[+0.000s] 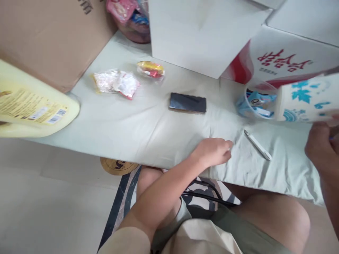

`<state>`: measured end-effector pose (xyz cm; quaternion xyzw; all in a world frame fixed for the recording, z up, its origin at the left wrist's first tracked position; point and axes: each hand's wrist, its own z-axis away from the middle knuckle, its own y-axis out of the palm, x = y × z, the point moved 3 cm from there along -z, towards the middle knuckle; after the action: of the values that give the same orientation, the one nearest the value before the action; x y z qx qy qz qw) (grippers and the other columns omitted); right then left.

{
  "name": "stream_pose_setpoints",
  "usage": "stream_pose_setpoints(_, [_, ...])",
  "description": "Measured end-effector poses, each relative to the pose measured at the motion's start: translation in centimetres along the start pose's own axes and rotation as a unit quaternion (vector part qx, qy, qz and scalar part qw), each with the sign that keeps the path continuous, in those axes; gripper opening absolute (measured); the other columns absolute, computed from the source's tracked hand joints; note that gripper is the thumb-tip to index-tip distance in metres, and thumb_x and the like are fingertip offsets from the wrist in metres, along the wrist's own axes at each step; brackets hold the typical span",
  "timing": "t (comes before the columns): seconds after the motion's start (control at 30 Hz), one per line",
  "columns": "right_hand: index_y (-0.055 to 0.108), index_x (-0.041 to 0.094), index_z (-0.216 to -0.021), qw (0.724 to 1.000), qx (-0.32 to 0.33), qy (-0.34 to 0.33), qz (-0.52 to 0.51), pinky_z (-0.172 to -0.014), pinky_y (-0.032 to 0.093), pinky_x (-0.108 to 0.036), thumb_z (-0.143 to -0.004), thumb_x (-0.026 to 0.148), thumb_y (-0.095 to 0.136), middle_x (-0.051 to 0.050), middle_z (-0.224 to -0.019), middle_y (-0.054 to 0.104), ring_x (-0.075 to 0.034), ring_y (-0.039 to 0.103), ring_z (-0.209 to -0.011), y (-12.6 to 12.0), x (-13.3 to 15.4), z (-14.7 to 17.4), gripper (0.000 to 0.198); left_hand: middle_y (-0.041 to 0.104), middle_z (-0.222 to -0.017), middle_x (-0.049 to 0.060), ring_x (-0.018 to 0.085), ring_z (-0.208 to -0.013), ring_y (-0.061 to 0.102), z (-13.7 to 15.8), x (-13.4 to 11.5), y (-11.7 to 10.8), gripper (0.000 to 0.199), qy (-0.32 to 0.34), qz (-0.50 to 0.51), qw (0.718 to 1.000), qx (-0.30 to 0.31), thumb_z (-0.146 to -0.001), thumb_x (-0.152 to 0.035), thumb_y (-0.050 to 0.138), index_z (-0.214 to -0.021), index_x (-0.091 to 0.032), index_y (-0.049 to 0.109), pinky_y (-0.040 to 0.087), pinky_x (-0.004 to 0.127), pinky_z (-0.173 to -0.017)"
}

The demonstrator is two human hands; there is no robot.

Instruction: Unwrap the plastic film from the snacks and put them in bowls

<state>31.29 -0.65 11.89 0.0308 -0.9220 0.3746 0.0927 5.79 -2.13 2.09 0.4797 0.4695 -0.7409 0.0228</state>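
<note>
Near the front edge of the cloth-covered table rests my left hand [215,151], its fingers curled closed; whether anything is inside them is hidden. To its right lies a slim white pen-like tool [257,144], apart from the fingers. My right hand [321,150], cut off by the right frame edge, is closed at the lower end of a white paper cup [304,98] with blue leaf prints. The cup tilts on its side, its left end against a clear plastic tub [242,104] that holds blue-wrapped packets [261,102]. A bit of blue shows by the right fingers.
A dark phone [188,102] lies mid-table. Wrapped snacks [116,83] and a yellow-red packet [150,69] are behind it. White boxes [196,35], a cardboard box [53,35] and a bag of sweets [129,17] line the back. A yellow bottle [34,102] stands left.
</note>
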Motion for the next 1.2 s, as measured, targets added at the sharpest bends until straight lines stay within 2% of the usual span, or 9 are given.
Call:
stream_pose_setpoints(0.1, [0.076, 0.031, -0.102, 0.995, 0.043, 0.05, 0.078, -0.061, 0.046, -0.059, -0.076, 0.061, 0.06, -0.022, -0.083, 0.07, -0.039, 0.071, -0.071, -0.5, -8.3, 2.9, 0.043, 0.077, -0.097, 0.008, 0.024, -0.088, 0.071, -1.0, 0.3, 0.8, 0.022, -0.019, 0.012, 1.0, -0.015, -0.096, -0.025, 0.047, -0.096, -0.022, 0.069, 0.049, 0.033, -0.068])
stream_pose_setpoints(0.2, [0.071, 0.033, -0.109, 0.991, 0.11, 0.039, 0.066, -0.062, 0.048, -0.058, -0.078, 0.051, 0.058, -0.02, -0.082, 0.073, -0.039, 0.07, -0.069, -0.1, -11.1, 5.7, 0.039, 0.077, -0.096, 0.005, 0.021, -0.086, 0.07, -1.9, 0.4, 1.4, 0.022, -0.031, -0.001, 0.999, -0.019, -0.095, -0.024, 0.048, -0.098, -0.023, 0.07, 0.048, 0.032, -0.072])
stream_pose_setpoints(0.3, [0.066, 0.035, -0.113, 0.99, 0.129, -0.047, -0.023, -0.069, 0.054, -0.053, -0.082, 0.039, 0.061, -0.013, -0.082, 0.076, -0.034, 0.072, -0.072, -0.4, -7.8, 7.5, 0.032, 0.077, -0.095, 0.004, 0.021, -0.088, 0.07, -2.5, 0.4, 1.5, 0.023, -0.046, -0.029, 0.998, -0.022, -0.095, -0.023, 0.046, -0.095, -0.023, 0.07, 0.046, 0.031, -0.073])
stream_pose_setpoints(0.43, [0.069, 0.035, -0.111, 0.96, 0.187, -0.179, -0.104, -0.074, 0.052, -0.043, -0.094, 0.027, 0.053, -0.004, -0.08, 0.076, -0.025, 0.071, -0.072, 0.6, 1.5, 6.9, 0.025, 0.074, -0.083, 0.004, 0.021, -0.079, 0.068, -3.0, 0.3, 1.5, 0.025, -0.064, -0.073, 0.995, -0.009, -0.097, -0.026, 0.044, -0.087, -0.022, 0.067, 0.04, 0.033, -0.066])
stream_pose_setpoints(0.6, [0.065, 0.029, -0.127, 0.93, 0.241, -0.246, -0.125, -0.087, 0.043, -0.038, -0.099, 0.012, 0.037, -0.005, -0.094, 0.078, -0.022, 0.068, -0.093, 9.2, 10.2, 2.6, 0.043, 0.076, -0.085, 0.006, 0.023, -0.079, 0.068, -3.4, 0.6, 1.8, 0.022, -0.066, -0.102, 0.992, -0.024, -0.095, -0.026, 0.048, -0.084, -0.021, 0.067, 0.038, 0.033, -0.065])
stream_pose_setpoints(0.77, [0.06, 0.02, -0.136, 0.922, 0.306, -0.219, -0.088, -0.105, 0.04, -0.048, -0.098, 0.01, 0.035, -0.012, -0.119, 0.075, -0.028, 0.066, -0.113, 17.2, 11.5, -1.2, 0.047, 0.077, -0.089, 0.006, 0.02, -0.083, 0.068, -2.8, 0.9, 1.9, 0.025, -0.011, -0.071, 0.997, -0.007, -0.096, -0.021, 0.044, -0.086, -0.02, 0.067, 0.041, 0.032, -0.07])
stream_pose_setpoints(0.93, [0.048, 0.022, -0.15, 0.934, 0.228, -0.239, -0.134, -0.123, 0.028, -0.058, -0.093, 0.021, 0.048, -0.011, -0.157, 0.054, -0.033, 0.042, -0.152, 12.8, 10.4, 1.0, 0.057, 0.077, -0.093, 0.006, 0.021, -0.086, 0.069, -1.4, 1.1, 0.9, 0.025, -0.003, -0.048, 0.998, -0.034, -0.096, -0.022, 0.045, -0.087, -0.02, 0.068, 0.044, 0.033, -0.074])
stream_pose_setpoints(1.07, [0.063, 0.025, -0.127, 0.933, 0.22, -0.205, -0.198, -0.104, 0.049, -0.053, -0.094, 0.022, 0.05, -0.013, -0.127, 0.072, -0.033, 0.065, -0.125, 7.6, 6.1, 7.7, 0.036, 0.075, -0.085, 0.004, 0.018, -0.078, 0.066, -0.3, 2.3, -1.3, 0.022, -0.031, -0.033, 0.994, -0.103, -0.095, -0.021, 0.048, -0.087, -0.021, 0.068, 0.045, 0.032, -0.073])
stream_pose_setpoints(1.2, [0.068, 0.027, -0.116, 0.923, 0.271, -0.163, -0.218, -0.09, 0.058, -0.051, -0.091, 0.02, 0.055, -0.012, -0.117, 0.075, -0.031, 0.073, -0.106, 6.6, 1.7, 12.9, 0.028, 0.072, -0.084, 0.0, 0.014, -0.076, 0.063, 1.5, 5.9, -5.0, 0.014, -0.115, -0.001, 0.961, -0.251, -0.093, -0.02, 0.054, -0.094, -0.022, 0.067, 0.049, 0.03, -0.072])
